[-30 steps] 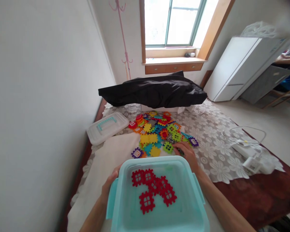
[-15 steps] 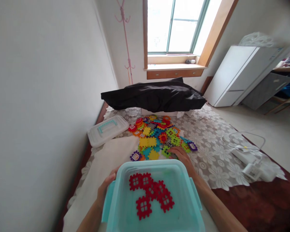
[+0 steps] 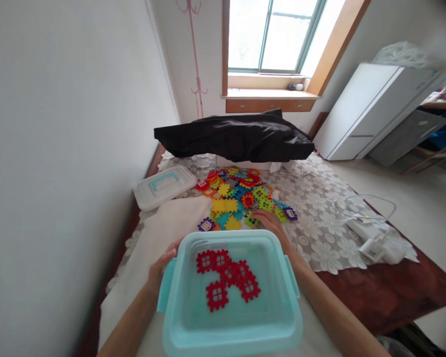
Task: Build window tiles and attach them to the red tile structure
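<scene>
Against the tub (image 3: 245, 325), left hand (image 3: 162, 266); beyond, right hand (image 3: 270, 223) bent-fingered at a green tile (image 3: 250, 220), both grips unclear.

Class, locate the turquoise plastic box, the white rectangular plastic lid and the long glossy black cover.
Turquoise box (image 3: 241, 312), head view: bare inner floor.
White lid (image 3: 166, 190), head view: flat top.
Black cover (image 3: 238, 139), head view: middle.

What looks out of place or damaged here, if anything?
Nothing looks clearly damaged. The colourful pieces look untidy: they overlap at different angles in a loose heap beyond the blue box. The black cover behind them is crumpled.
</scene>
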`<act>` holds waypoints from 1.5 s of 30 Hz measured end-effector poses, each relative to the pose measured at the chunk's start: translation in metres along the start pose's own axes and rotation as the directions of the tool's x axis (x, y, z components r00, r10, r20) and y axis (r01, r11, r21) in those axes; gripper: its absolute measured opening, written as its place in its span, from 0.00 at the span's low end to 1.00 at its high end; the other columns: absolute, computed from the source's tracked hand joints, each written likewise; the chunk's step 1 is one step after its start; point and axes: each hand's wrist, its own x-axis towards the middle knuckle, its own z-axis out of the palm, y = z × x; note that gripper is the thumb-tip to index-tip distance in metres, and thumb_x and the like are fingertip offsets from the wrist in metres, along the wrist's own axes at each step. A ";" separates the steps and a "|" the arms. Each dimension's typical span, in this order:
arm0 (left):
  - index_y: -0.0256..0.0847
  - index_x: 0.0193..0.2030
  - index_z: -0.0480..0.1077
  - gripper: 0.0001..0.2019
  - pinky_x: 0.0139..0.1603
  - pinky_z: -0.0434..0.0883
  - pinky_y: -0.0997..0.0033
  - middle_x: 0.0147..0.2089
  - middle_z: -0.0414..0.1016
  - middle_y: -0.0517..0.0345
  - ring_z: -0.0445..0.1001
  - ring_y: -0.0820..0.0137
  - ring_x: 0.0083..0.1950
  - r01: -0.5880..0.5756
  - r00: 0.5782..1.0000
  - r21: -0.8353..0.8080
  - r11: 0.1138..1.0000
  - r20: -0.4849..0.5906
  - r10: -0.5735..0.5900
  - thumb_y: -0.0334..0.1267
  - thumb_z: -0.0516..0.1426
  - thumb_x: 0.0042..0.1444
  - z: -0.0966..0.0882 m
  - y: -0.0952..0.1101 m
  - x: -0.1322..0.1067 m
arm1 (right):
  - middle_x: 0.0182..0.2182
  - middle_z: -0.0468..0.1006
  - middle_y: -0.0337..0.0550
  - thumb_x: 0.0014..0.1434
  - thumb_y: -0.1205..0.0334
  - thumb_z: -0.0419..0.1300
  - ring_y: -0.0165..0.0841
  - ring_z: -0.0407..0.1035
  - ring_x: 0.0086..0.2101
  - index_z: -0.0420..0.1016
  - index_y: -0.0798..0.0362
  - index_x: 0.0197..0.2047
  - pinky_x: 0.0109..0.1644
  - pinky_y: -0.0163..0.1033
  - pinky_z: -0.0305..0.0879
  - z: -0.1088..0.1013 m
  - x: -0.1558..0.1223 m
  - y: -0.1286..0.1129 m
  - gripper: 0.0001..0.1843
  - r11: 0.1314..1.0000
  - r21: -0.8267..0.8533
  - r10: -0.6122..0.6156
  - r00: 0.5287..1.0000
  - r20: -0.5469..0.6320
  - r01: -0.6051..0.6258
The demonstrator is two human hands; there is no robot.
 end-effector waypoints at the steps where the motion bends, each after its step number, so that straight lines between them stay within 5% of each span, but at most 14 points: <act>1: 0.42 0.47 0.82 0.23 0.54 0.77 0.51 0.49 0.84 0.49 0.80 0.46 0.51 0.004 1.000 0.014 1.000 0.001 -0.004 0.47 0.68 0.42 -0.002 0.000 0.000 | 0.60 0.76 0.47 0.70 0.58 0.54 0.45 0.69 0.61 0.74 0.41 0.62 0.66 0.55 0.69 0.001 0.006 0.000 0.20 0.999 -0.033 -0.030 0.999 0.019 0.031; 7: 0.43 0.51 0.81 0.24 0.59 0.74 0.47 0.51 0.84 0.47 0.79 0.44 0.56 -0.014 0.996 0.011 1.000 0.087 0.013 0.47 0.65 0.47 -0.013 -0.007 0.002 | 0.71 0.63 0.51 0.68 0.51 0.60 0.50 0.56 0.70 0.65 0.45 0.71 0.73 0.63 0.54 0.024 0.049 0.013 0.30 0.949 -0.286 -0.104 0.990 0.099 0.128; 11: 0.43 0.53 0.81 0.24 0.59 0.73 0.46 0.54 0.83 0.48 0.78 0.43 0.57 -0.014 0.990 -0.010 1.000 0.141 0.016 0.46 0.65 0.48 -0.013 -0.014 0.003 | 0.63 0.74 0.52 0.67 0.53 0.59 0.51 0.67 0.61 0.64 0.47 0.70 0.70 0.64 0.53 0.035 0.049 0.019 0.30 0.917 -0.390 -0.083 0.996 0.016 0.083; 13: 0.42 0.52 0.82 0.23 0.60 0.73 0.48 0.53 0.83 0.49 0.78 0.44 0.58 -0.015 0.992 0.000 1.000 0.122 0.015 0.44 0.65 0.48 -0.008 -0.014 0.002 | 0.53 0.79 0.53 0.67 0.54 0.58 0.50 0.71 0.53 0.71 0.49 0.64 0.64 0.61 0.58 0.033 0.043 0.020 0.24 0.905 -0.421 -0.068 0.998 -0.018 0.055; 16: 0.40 0.50 0.82 0.21 0.59 0.73 0.50 0.49 0.84 0.49 0.79 0.46 0.56 -0.010 0.996 -0.008 1.000 0.086 0.011 0.43 0.64 0.49 0.003 -0.007 0.001 | 0.39 0.81 0.49 0.68 0.50 0.58 0.47 0.71 0.45 0.80 0.47 0.41 0.60 0.58 0.60 0.025 0.033 0.021 0.13 0.893 -0.448 -0.064 0.997 -0.033 0.042; 20: 0.40 0.48 0.82 0.21 0.56 0.74 0.50 0.45 0.85 0.49 0.81 0.48 0.51 0.028 0.993 -0.011 1.000 0.113 -0.026 0.49 0.65 0.50 0.013 -0.002 0.004 | 0.30 0.78 0.46 0.68 0.47 0.58 0.43 0.71 0.39 0.73 0.48 0.25 0.57 0.55 0.61 0.020 0.032 0.023 0.22 0.879 -0.477 -0.015 1.000 -0.003 0.012; 22: 0.41 0.47 0.82 0.22 0.57 0.74 0.50 0.45 0.85 0.50 0.81 0.48 0.51 0.017 0.992 -0.014 1.000 0.127 -0.015 0.52 0.65 0.51 0.011 -0.003 0.008 | 0.30 0.79 0.46 0.69 0.50 0.58 0.43 0.72 0.38 0.75 0.49 0.28 0.54 0.52 0.64 0.020 0.037 0.022 0.20 0.873 -0.488 0.031 0.999 0.008 -0.023; 25: 0.43 0.50 0.81 0.24 0.59 0.73 0.53 0.51 0.84 0.51 0.79 0.48 0.57 -0.024 0.994 0.009 1.000 0.110 0.022 0.53 0.68 0.49 0.002 -0.009 0.011 | 0.44 0.82 0.51 0.68 0.53 0.59 0.46 0.73 0.46 0.79 0.51 0.46 0.53 0.50 0.65 0.023 0.048 0.020 0.12 0.877 -0.473 0.072 0.997 -0.037 -0.081; 29: 0.42 0.50 0.81 0.24 0.61 0.72 0.53 0.56 0.82 0.50 0.75 0.45 0.62 -0.038 0.996 0.081 0.996 0.084 0.032 0.50 0.68 0.47 -0.005 -0.009 0.010 | 0.61 0.76 0.53 0.67 0.55 0.60 0.51 0.68 0.58 0.70 0.51 0.65 0.60 0.55 0.63 0.031 0.061 0.019 0.25 0.891 -0.445 0.073 0.996 -0.056 -0.090; 38: 0.41 0.47 0.81 0.22 0.53 0.76 0.53 0.48 0.85 0.50 0.80 0.47 0.52 0.015 0.999 0.086 0.996 0.048 -0.019 0.45 0.67 0.44 0.009 0.006 0.004 | 0.50 0.80 0.52 0.60 0.53 0.66 0.48 0.71 0.53 0.77 0.52 0.53 0.63 0.54 0.62 0.017 0.060 0.022 0.20 0.967 -0.246 0.048 0.994 -0.098 -0.071; 41: 0.39 0.48 0.81 0.22 0.50 0.76 0.55 0.46 0.85 0.49 0.80 0.48 0.49 0.016 0.998 0.096 0.995 0.065 -0.023 0.44 0.66 0.45 0.010 0.005 0.004 | 0.46 0.79 0.50 0.60 0.46 0.65 0.44 0.72 0.49 0.76 0.52 0.50 0.58 0.50 0.66 -0.005 0.059 0.018 0.22 0.997 0.030 0.079 0.990 -0.116 -0.076; 45: 0.39 0.47 0.80 0.21 0.49 0.76 0.55 0.44 0.85 0.51 0.81 0.50 0.47 0.032 0.997 0.073 0.997 0.065 -0.037 0.43 0.65 0.45 0.013 0.003 0.006 | 0.44 0.78 0.47 0.58 0.36 0.66 0.42 0.71 0.45 0.75 0.52 0.49 0.53 0.45 0.67 -0.036 0.054 -0.008 0.28 0.871 0.488 -0.012 0.990 0.143 -0.060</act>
